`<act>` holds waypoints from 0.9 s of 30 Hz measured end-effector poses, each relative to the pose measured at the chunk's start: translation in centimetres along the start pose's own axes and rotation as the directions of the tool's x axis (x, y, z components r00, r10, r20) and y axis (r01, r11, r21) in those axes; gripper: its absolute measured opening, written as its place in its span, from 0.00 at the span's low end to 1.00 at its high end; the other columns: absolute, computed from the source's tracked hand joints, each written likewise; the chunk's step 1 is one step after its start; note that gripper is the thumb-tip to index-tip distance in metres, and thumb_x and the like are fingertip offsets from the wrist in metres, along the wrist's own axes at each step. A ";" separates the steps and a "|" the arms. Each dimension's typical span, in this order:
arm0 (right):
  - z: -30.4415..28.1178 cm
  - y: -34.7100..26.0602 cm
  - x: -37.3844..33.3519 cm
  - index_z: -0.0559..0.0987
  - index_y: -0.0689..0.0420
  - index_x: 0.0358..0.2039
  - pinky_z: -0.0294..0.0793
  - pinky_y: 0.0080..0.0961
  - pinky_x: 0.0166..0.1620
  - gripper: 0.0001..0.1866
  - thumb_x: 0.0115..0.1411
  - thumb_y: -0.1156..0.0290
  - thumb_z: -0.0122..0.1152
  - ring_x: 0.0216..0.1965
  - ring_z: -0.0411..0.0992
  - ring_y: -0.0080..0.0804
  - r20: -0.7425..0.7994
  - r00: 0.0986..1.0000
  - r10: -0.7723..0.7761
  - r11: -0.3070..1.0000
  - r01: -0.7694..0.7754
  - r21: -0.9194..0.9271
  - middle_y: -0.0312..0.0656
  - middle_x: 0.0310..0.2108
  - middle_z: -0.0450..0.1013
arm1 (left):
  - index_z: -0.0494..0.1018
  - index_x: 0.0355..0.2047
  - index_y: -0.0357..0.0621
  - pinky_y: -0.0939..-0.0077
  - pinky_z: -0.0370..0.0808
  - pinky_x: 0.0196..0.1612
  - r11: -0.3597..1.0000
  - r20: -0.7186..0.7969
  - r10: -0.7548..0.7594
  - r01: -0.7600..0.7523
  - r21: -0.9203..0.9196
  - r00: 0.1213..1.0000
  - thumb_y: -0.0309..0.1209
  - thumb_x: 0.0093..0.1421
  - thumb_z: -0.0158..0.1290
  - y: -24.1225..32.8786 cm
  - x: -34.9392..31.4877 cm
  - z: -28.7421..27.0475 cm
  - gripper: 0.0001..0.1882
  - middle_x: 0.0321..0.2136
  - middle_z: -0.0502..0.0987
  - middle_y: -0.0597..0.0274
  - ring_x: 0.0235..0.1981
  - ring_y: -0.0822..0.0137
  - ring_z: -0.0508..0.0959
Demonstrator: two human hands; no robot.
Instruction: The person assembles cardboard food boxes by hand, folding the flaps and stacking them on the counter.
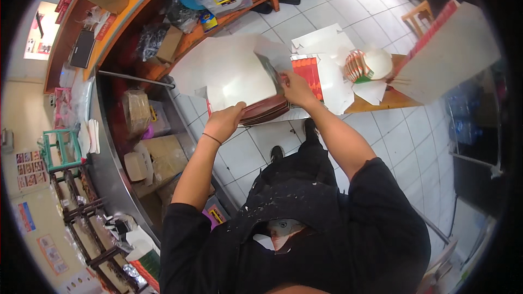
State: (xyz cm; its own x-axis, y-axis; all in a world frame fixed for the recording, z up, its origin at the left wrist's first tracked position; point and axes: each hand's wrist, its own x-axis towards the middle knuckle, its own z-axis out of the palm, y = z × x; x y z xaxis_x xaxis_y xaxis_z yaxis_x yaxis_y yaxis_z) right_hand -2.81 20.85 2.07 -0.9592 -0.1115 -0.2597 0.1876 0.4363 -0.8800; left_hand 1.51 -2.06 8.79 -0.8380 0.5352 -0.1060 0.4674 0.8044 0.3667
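Between my two hands is a cardboard food box (239, 88), white inside and dark red outside, its large white flaps standing up and outward. My left hand (226, 122) is closed on its near left corner, fingers wrapped round the edge. On the right side, my right hand (297, 89) grips the box wall near the right corner. Several layered edges show along the near side; I cannot tell whether more boxes are nested there. Just right of my right hand lie flat red-and-white carton pieces (308, 79). Most of both hands' fingertips are hidden by the cardboard.
Stacked paper cups (366, 67) lie on a wooden table (376, 104), beside a big white cardboard sheet (449, 54). Left runs a metal counter (111, 147) with cartons beneath. An orange shelf (248, 6) holds bagged goods. A green stool (61, 149) stands far left.
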 end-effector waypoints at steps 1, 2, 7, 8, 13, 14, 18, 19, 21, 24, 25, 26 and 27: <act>-0.3 0.7 0.2 0.67 0.62 0.45 0.64 0.29 0.45 0.24 0.47 0.67 0.56 0.42 0.66 0.39 0.017 1.000 -0.001 1.000 0.001 0.013 0.49 0.41 0.68 | 0.61 0.37 0.50 0.61 0.69 0.26 0.996 0.080 -0.061 0.055 0.077 0.995 0.32 0.57 0.41 -0.3 0.0 0.1 0.07 0.25 0.72 0.54 0.26 0.50 0.73; -0.4 1.5 0.2 0.67 0.62 0.45 0.65 0.31 0.44 0.24 0.45 0.69 0.55 0.41 0.67 0.43 0.041 0.999 -0.012 0.999 0.011 0.039 0.51 0.40 0.68 | 0.61 0.36 0.50 0.60 0.69 0.25 0.990 0.091 -0.044 0.031 0.138 0.995 0.32 0.57 0.40 -0.4 0.0 0.4 0.07 0.25 0.73 0.55 0.24 0.51 0.73; -0.5 2.9 -0.8 0.67 0.67 0.44 0.67 0.33 0.42 0.25 0.42 0.73 0.51 0.37 0.70 0.46 0.099 0.982 -0.158 0.976 0.140 0.169 0.54 0.36 0.70 | 0.62 0.40 0.53 0.62 0.71 0.28 0.919 0.260 -0.248 0.142 0.368 0.933 0.32 0.54 0.43 1.5 0.7 1.8 0.11 0.27 0.73 0.57 0.28 0.54 0.74; -1.1 2.0 -1.3 0.66 0.68 0.44 0.66 0.31 0.43 0.25 0.42 0.74 0.52 0.38 0.69 0.45 0.141 0.980 -0.142 0.963 0.103 0.250 0.54 0.36 0.70 | 0.62 0.42 0.53 0.63 0.71 0.30 0.953 0.292 -0.200 0.117 0.279 0.935 0.32 0.54 0.44 1.9 0.9 1.7 0.14 0.28 0.73 0.55 0.30 0.54 0.74; -0.8 3.7 -0.6 0.64 0.66 0.45 0.66 0.34 0.44 0.28 0.40 0.75 0.53 0.38 0.68 0.49 0.084 0.901 -0.425 0.905 0.425 0.020 0.55 0.35 0.69 | 0.67 0.40 0.41 0.61 0.70 0.35 0.836 0.013 -0.320 0.288 -0.467 0.947 0.32 0.53 0.45 8.3 6.4 2.3 0.15 0.33 0.72 0.48 0.34 0.51 0.73; -0.6 3.0 -0.4 0.70 0.66 0.38 0.67 0.37 0.40 0.21 0.40 0.72 0.55 0.34 0.69 0.53 -0.002 0.877 -0.481 0.877 0.481 -0.009 0.55 0.29 0.70 | 0.67 0.40 0.41 0.61 0.70 0.35 0.833 0.004 -0.336 0.299 -0.466 0.942 0.32 0.53 0.45 7.9 7.0 3.4 0.15 0.33 0.72 0.48 0.34 0.51 0.73; -2.2 1.2 2.0 0.75 0.63 0.21 0.69 0.37 0.36 0.11 0.43 0.66 0.53 0.28 0.69 0.51 0.088 0.985 -0.150 0.987 0.155 -0.050 0.55 0.21 0.70 | 0.68 0.31 0.35 0.57 0.69 0.33 0.947 -0.172 -0.317 0.319 -0.015 0.933 0.30 0.52 0.43 6.9 9.1 5.6 0.11 0.31 0.71 0.43 0.31 0.47 0.72; -2.0 1.1 2.3 0.75 0.63 0.21 0.69 0.37 0.36 0.11 0.43 0.66 0.53 0.28 0.69 0.51 0.103 0.982 -0.156 0.985 0.162 -0.054 0.55 0.21 0.70 | 0.68 0.29 0.34 0.56 0.68 0.33 0.915 -0.116 -0.389 0.369 -0.162 0.914 0.30 0.51 0.42 6.9 9.6 5.4 0.11 0.29 0.71 0.41 0.30 0.46 0.71; -1.4 0.0 2.3 0.76 0.61 0.24 0.68 0.36 0.36 0.11 0.46 0.67 0.50 0.30 0.70 0.50 0.034 0.975 -0.217 0.975 0.219 -0.049 0.53 0.24 0.71 | 0.68 0.29 0.32 0.56 0.68 0.36 0.812 0.018 -0.567 0.562 -0.159 0.824 0.32 0.51 0.39 6.7 10.6 4.4 0.14 0.26 0.71 0.38 0.31 0.44 0.71; -0.7 0.4 2.7 0.75 0.60 0.27 0.68 0.37 0.37 0.11 0.47 0.67 0.49 0.32 0.69 0.51 -0.013 0.969 -0.248 0.966 0.248 0.066 0.53 0.27 0.71 | 0.69 0.32 0.32 0.56 0.67 0.39 0.774 0.141 -0.548 0.564 -0.289 0.825 0.35 0.51 0.40 7.0 11.0 2.1 0.17 0.30 0.72 0.38 0.35 0.44 0.71; -0.8 0.5 2.5 0.75 0.60 0.32 0.67 0.37 0.38 0.13 0.47 0.67 0.49 0.34 0.69 0.50 0.083 0.969 -0.233 0.972 0.236 -0.020 0.53 0.31 0.71 | 0.69 0.34 0.36 0.57 0.68 0.39 0.763 0.090 -0.556 0.550 -0.340 0.826 0.37 0.51 0.42 6.5 9.9 3.1 0.17 0.32 0.72 0.41 0.35 0.45 0.72; -0.8 1.3 2.4 0.74 0.60 0.33 0.67 0.37 0.39 0.12 0.49 0.68 0.48 0.34 0.69 0.46 0.041 0.957 -0.287 0.957 0.285 0.051 0.51 0.33 0.71 | 0.71 0.34 0.40 0.57 0.69 0.38 0.857 -0.004 -0.452 0.433 -0.279 0.892 0.39 0.51 0.44 7.7 9.4 2.0 0.17 0.32 0.73 0.44 0.34 0.48 0.73; -0.5 4.8 3.4 0.73 0.60 0.35 0.68 0.31 0.39 0.12 0.52 0.70 0.46 0.35 0.70 0.40 0.068 0.820 -0.569 0.803 0.571 -0.171 0.46 0.34 0.71 | 0.72 0.32 0.41 0.57 0.69 0.38 0.950 0.144 -0.294 0.305 -0.064 0.945 0.40 0.52 0.44 6.2 9.5 4.8 0.16 0.30 0.74 0.44 0.33 0.51 0.75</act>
State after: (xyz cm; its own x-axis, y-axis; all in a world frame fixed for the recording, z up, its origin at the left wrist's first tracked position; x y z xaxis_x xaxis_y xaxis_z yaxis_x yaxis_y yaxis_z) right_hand -5.24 22.97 -2.80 -0.8784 -0.4006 0.2607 -0.4338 0.4394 -0.7866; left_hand -2.16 9.27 5.61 -0.8889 0.3064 -0.3407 0.1701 0.9110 0.3756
